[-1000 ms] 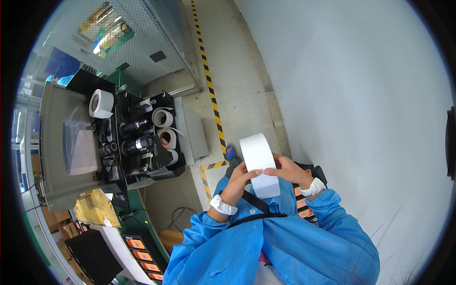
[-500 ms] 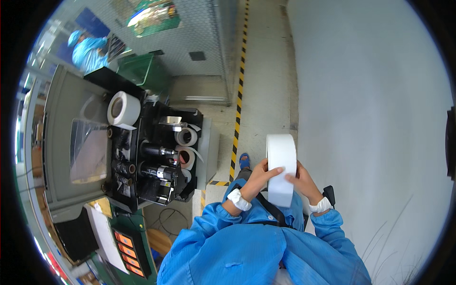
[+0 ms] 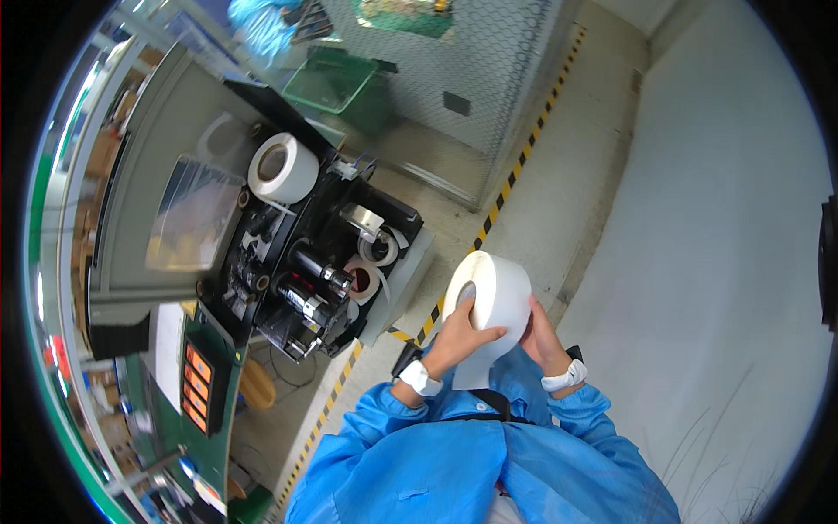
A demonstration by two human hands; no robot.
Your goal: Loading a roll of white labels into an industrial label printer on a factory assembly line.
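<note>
Between my hands, in front of my body, is a large roll of white label paper (image 3: 506, 293), with a loose end hanging down toward my blue coat. My left hand (image 3: 461, 336) grips its left side, fingers at the hollow core and thumb across the outer face. On the right side, my right hand (image 3: 543, 339) presses against the roll, its far fingers partly hidden. To the left stands an opened label printer (image 3: 310, 262) with black rollers and metal parts. Another white roll (image 3: 292, 172) sits on top of it, and smaller part-used rolls (image 3: 362, 279) lie at its near right side.
The printer's grey cover (image 3: 166, 166) stands raised. Behind are a green bin (image 3: 332, 83), a mesh partition (image 3: 463, 87) and a person in blue (image 3: 262, 26). A green bench (image 3: 205, 349) holds a tray of orange pieces. A pale wall (image 3: 698, 218) rises on the right.
My view has turned left toward the printer. The label roll has swung leftward in my hands, so its hollow core now shows, and my left fingers have moved to the core.
</note>
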